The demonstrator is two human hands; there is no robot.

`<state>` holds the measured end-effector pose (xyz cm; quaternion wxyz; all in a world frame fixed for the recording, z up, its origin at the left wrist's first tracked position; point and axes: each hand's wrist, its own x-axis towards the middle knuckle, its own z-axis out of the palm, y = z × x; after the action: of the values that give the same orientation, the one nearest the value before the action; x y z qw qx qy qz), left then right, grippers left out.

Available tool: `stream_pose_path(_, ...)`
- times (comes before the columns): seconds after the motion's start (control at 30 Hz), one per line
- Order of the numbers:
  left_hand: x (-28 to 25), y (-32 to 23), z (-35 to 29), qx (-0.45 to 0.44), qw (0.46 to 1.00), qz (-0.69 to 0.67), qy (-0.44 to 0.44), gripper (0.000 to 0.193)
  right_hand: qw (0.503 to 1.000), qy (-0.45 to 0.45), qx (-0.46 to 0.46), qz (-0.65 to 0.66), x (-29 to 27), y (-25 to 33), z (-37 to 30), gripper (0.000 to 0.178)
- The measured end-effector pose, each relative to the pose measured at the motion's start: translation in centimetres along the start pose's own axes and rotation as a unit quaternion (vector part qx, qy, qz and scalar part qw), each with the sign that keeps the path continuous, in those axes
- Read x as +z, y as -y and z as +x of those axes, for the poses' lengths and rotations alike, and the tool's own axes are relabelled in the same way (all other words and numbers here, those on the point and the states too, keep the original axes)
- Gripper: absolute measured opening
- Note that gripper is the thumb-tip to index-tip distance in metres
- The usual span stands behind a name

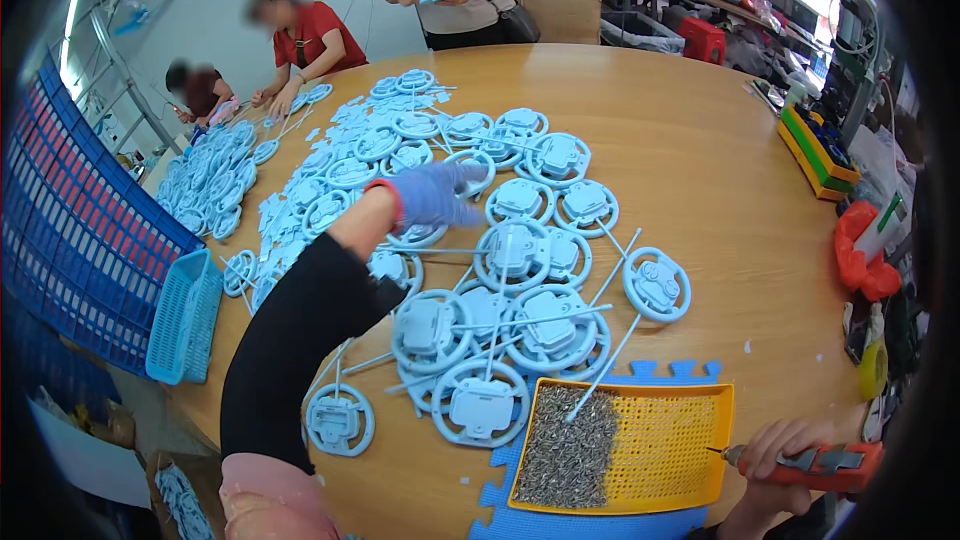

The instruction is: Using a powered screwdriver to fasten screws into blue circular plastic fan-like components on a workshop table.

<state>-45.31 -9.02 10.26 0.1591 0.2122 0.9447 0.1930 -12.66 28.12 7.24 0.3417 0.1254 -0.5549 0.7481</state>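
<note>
My left hand (pixel 432 197), in a thin bluish-purple glove, reaches out over a pile of light blue plastic steering-wheel-shaped parts (pixel 518 253). Its fingers are stretched out and apart, slightly blurred, and nothing shows in them. At the lower right, my right hand (pixel 785 445) is closed around a red electric screwdriver (pixel 845 467), whose thin bit points left. Left of that bit lies a yellow perforated tray (pixel 672 445), with a heap of small metal screws (pixel 565 445) in its left half. One round part with a stick (pixel 657 285) lies apart from the pile, toward the right.
A blue foam mat (pixel 640 523) lies under the tray. Left are a light blue basket (pixel 187 315) and a tall dark blue crate (pixel 80 210). Three people are around the table's far side. A red plastic bag (pixel 868 255) and a yellow-green bin (pixel 815 155) line the right edge.
</note>
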Motion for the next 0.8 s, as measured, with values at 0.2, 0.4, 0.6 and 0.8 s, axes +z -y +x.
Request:
stream_pose_path(0.2, 4.1, 3.4, 9.5, -0.112, 0.960, 0.241, -0.091, 0.066, 1.000, -0.018, -0.001, -0.014, -0.5, -0.7, -0.3, 0.062)
stream_pose_path(0.4, 1.7, 6.5, 6.7, -0.133, 0.975, -0.069, -0.166, 0.052, 0.999, 0.026, 0.010, -0.018, -0.7, 0.9, 0.2, 0.061)
stream_pose_path(0.6, -0.8, 6.7, -2.7, -0.028, 0.812, -0.506, -0.291, 0.032, 0.998, 0.062, 0.023, 0.013, -1.4, 0.5, -0.6, 0.060)
stream_pose_path(0.8, -2.1, -0.1, -16.4, 0.064, 0.783, -0.567, -0.247, 0.038, 0.978, 0.092, 0.181, 0.040, -3.7, 0.4, -2.2, 0.061)
